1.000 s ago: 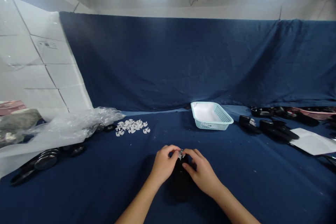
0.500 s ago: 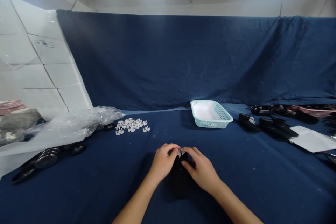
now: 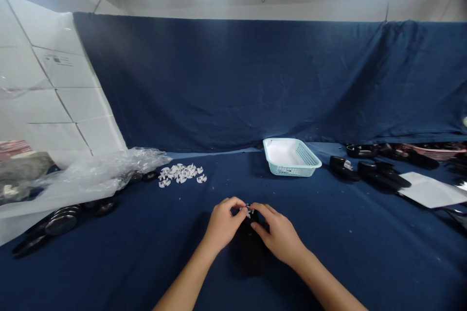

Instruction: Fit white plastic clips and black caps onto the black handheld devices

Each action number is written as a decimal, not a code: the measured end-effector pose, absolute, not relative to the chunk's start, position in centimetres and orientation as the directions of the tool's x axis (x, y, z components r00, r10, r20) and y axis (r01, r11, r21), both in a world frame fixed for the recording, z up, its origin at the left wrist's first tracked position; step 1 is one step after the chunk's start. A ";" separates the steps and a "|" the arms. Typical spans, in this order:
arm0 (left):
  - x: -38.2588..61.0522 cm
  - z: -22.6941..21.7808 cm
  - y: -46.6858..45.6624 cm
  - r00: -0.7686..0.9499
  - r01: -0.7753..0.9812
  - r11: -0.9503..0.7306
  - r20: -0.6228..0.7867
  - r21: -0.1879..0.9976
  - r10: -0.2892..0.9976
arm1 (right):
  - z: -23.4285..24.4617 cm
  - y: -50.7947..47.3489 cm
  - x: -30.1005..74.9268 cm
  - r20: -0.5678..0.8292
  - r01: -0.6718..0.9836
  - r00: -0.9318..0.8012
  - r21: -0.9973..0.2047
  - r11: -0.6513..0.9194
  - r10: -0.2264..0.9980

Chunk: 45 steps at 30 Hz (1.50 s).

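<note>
A dark, elongated black part (image 3: 251,248) lies on the blue cloth in front of me, its outline hard to make out. At its far end is a small white plastic piece (image 3: 248,213), partly covered by fingers. My left hand (image 3: 225,221) pinches this white piece from the left with thumb and forefinger. From the right, my right hand (image 3: 276,232) has its fingertips on the far end of the black part, beside the white piece, and its thumb rests against the part's side. Farther left sits a pile of small white curved plastic pieces (image 3: 180,173).
A light-blue plastic basket (image 3: 294,171) stands behind my hands. Black plastic parts (image 3: 381,175) and a white sheet (image 3: 432,189) lie at right. Clear plastic film (image 3: 91,177) covers part of the left side, near round black parts (image 3: 62,221). A blue curtain (image 3: 233,82) hangs behind.
The view has shifted slightly. Both hands stay at the far end of the black part, with only small finger movements around the white piece.
</note>
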<state>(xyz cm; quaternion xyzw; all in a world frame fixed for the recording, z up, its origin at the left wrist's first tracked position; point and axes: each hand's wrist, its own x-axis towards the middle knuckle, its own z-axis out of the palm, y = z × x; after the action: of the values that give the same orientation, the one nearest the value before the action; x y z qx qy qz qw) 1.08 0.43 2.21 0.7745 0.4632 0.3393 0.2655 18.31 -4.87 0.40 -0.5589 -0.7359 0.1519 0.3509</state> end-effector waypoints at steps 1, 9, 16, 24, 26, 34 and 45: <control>1.1 2.2 0.5 0.342 0.532 -0.423 0.272 0.733 0.900 | 0.4 -4.9 18.3 0.346 0.713 -0.129 -0.619 0.329 0.929; 1.1 2.2 0.5 0.357 0.513 -0.402 0.237 0.759 0.903 | 0.2 -4.9 18.2 0.358 0.660 -0.119 -0.668 0.343 0.926; 1.1 1.7 0.8 0.314 0.407 -0.280 0.155 0.870 0.937 | 0.3 -5.0 18.0 0.356 0.671 -0.151 -0.648 0.360 0.922; 1.2 0.6 1.7 0.275 0.319 -0.162 0.073 0.934 0.959 | 0.6 -5.2 17.9 0.338 0.708 -0.181 -0.607 0.361 0.924; 1.2 0.6 1.8 0.267 0.297 -0.137 0.056 0.945 0.962 | 0.6 -5.2 17.9 0.339 0.710 -0.184 -0.604 0.363 0.923; 1.4 1.6 1.1 0.243 0.200 -0.048 -0.002 0.979 0.970 | -0.2 -5.0 17.7 0.326 0.655 -0.099 -0.690 0.309 0.940; 1.6 1.1 1.2 0.245 0.146 -0.006 -0.030 0.989 0.969 | 0.2 -4.6 18.1 0.353 0.555 -0.117 -0.752 0.356 0.928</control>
<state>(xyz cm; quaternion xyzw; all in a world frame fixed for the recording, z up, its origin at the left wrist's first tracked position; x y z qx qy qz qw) 1.63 1.25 1.07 0.5902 0.4722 0.3932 0.5235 18.08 -4.56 0.25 -0.5208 -0.7123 0.2260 0.4129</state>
